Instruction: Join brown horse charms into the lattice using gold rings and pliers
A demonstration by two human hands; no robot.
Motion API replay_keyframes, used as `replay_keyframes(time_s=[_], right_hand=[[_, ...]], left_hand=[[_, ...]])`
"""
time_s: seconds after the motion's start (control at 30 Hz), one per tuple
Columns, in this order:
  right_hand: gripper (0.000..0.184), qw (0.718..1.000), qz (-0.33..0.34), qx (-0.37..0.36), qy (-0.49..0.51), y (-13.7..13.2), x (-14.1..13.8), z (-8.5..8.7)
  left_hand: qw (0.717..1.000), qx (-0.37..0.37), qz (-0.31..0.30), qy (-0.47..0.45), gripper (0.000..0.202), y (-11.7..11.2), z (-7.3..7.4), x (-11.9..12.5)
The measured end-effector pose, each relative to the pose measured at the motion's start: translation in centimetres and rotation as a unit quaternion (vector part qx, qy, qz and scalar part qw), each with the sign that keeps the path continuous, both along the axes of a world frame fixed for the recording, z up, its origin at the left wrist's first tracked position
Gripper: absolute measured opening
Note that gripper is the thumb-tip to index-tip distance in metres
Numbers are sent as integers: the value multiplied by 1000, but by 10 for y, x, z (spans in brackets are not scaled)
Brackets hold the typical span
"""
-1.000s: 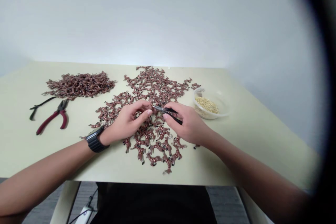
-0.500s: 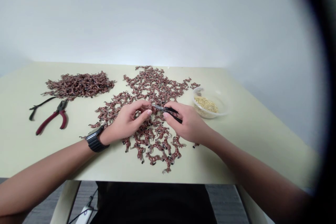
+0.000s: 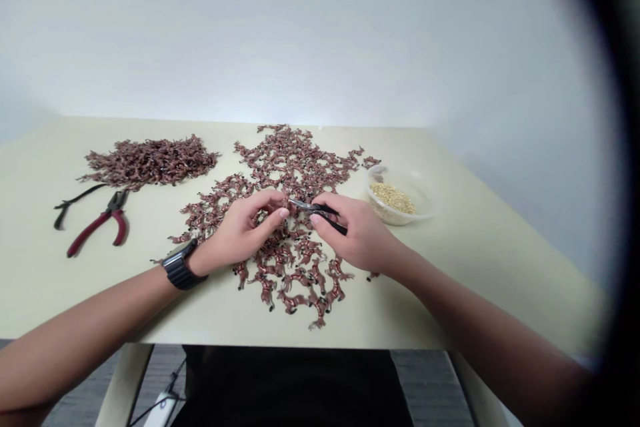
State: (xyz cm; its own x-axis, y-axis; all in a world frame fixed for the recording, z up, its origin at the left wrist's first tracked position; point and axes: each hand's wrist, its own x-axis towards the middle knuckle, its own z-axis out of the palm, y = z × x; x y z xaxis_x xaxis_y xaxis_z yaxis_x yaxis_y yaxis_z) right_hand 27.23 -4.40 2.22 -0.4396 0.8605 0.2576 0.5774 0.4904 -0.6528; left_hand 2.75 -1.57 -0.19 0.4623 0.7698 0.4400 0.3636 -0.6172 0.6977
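Staying put, the hands [image 3: 253, 227] [image 3: 357, 233] flank black-handled pliers [image 3: 325, 209].

L hand [image 3: 250, 227] pinched, R hand [image 3: 355, 232] curled (nr ea. other).

can read no text, label, brand or number; can see only a dark mark [image 3: 163, 404], too small to decipher, on the white box [image 3: 155, 416], near left.
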Motion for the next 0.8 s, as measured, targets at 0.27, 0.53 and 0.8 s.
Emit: replay_keyframes(time_s=[0.27, 0.53, 0.8], right_hand=[[21, 1000, -2, -16, 6, -1, 0, 2], [33, 862, 102, -455, 197, 4, 5, 7], [34, 934, 16, -301, 190, 5, 5, 0]], left_hand=[[999, 35, 12, 23, 25, -1, -1, 0], [926, 339, -59, 157, 44, 18, -6, -26], [993, 107, 20, 37, 26, 9, 3, -9]])
